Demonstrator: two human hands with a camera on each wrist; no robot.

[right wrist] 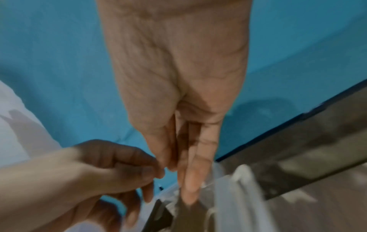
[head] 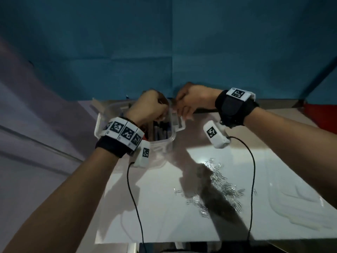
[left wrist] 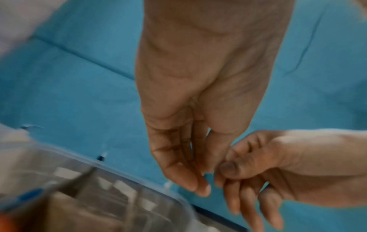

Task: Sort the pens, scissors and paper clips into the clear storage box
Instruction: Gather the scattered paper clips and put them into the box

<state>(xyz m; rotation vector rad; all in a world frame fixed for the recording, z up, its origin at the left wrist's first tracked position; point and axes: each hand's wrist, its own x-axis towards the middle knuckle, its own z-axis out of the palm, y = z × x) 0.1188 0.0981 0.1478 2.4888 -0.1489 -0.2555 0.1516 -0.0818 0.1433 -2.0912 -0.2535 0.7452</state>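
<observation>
The clear storage box (head: 170, 138) stands at the table's far left, with dark pens (head: 160, 132) upright inside it. My left hand (head: 147, 106) hovers over the box's far right corner, fingertips (left wrist: 200, 188) bunched against the thumb; what they pinch, if anything, is hidden. My right hand (head: 191, 101) meets it from the right, fingers (right wrist: 188, 188) fairly straight and pointing down at the box rim (right wrist: 228, 188). The two hands touch at the fingertips. A loose pile of silver paper clips (head: 220, 183) lies on the table nearer me. No scissors show.
The clear lid (head: 300, 203) lies flat at the right of the glossy white table (head: 155, 207). A blue cloth backdrop (head: 164, 52) rises just behind the box. Black cables (head: 135, 198) hang from both wrist cameras across the table.
</observation>
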